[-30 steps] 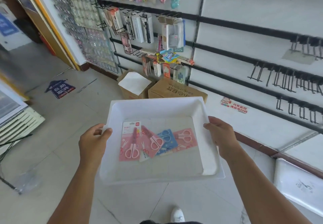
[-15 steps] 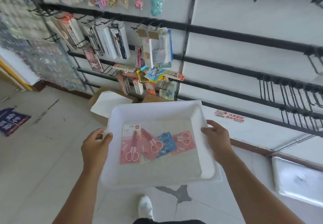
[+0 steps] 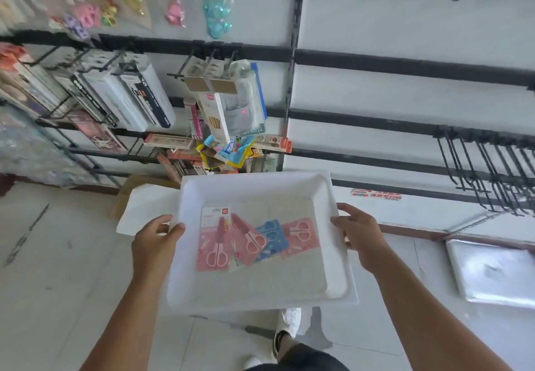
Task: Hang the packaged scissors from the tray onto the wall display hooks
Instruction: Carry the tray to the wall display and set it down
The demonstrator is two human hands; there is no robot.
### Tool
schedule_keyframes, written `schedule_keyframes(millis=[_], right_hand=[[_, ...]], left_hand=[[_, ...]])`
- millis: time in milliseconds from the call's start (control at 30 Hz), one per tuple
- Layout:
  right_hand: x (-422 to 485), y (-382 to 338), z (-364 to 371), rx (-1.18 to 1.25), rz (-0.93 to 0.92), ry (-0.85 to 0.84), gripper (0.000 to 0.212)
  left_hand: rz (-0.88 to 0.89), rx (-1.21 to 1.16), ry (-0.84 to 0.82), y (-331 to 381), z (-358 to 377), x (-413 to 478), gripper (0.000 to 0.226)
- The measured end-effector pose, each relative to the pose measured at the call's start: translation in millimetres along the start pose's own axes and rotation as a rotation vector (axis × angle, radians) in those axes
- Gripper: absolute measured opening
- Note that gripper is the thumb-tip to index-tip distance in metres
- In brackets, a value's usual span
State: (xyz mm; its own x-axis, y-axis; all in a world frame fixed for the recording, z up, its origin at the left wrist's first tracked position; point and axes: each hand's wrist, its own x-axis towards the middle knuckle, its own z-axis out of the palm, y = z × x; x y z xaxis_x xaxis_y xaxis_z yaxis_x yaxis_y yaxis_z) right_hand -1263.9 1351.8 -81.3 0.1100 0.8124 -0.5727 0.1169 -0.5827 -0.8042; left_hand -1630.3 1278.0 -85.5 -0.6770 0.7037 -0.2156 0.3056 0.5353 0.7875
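I carry a white tray (image 3: pixel 254 188) level in front of me. My left hand (image 3: pixel 156 240) grips its left rim and my right hand (image 3: pixel 359 231) grips its right rim. Several packaged scissors lie overlapping on the tray floor: a pink pack (image 3: pixel 214 240) at the left, another pink pack (image 3: pixel 249 240) tilted beside it, a blue pack (image 3: pixel 272 237), and a pink pack (image 3: pixel 301 234) at the right. Bare black display hooks (image 3: pixel 492 168) stick out from the white wall at the right.
Hooks on the left wall section hold stationery packs (image 3: pixel 225 101) and boxes (image 3: pixel 127 95). A cardboard box with white paper (image 3: pixel 144 208) stands on the floor below them. Another white tray (image 3: pixel 492 272) lies on the floor at the right. My shoe (image 3: pixel 289 318) shows under the tray.
I have stepped closer to the wall and turned right; the display now fills the upper view. The tray stays held in both hands, with the scissors packs unmoved on it.
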Motion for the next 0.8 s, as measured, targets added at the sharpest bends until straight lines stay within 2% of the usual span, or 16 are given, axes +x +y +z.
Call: schedule_keyframes(millis=[433,800], right_hand=[[93,-4,23,0.049,0.089,0.076,0.035],[108,40,58,0.104,0.292,0.218,0.042]], left_hand=[[-0.068,0.105,-0.112,17,71,86,0.039],[-0.165,0.131,-0.276,-25,96,130,0.040]])
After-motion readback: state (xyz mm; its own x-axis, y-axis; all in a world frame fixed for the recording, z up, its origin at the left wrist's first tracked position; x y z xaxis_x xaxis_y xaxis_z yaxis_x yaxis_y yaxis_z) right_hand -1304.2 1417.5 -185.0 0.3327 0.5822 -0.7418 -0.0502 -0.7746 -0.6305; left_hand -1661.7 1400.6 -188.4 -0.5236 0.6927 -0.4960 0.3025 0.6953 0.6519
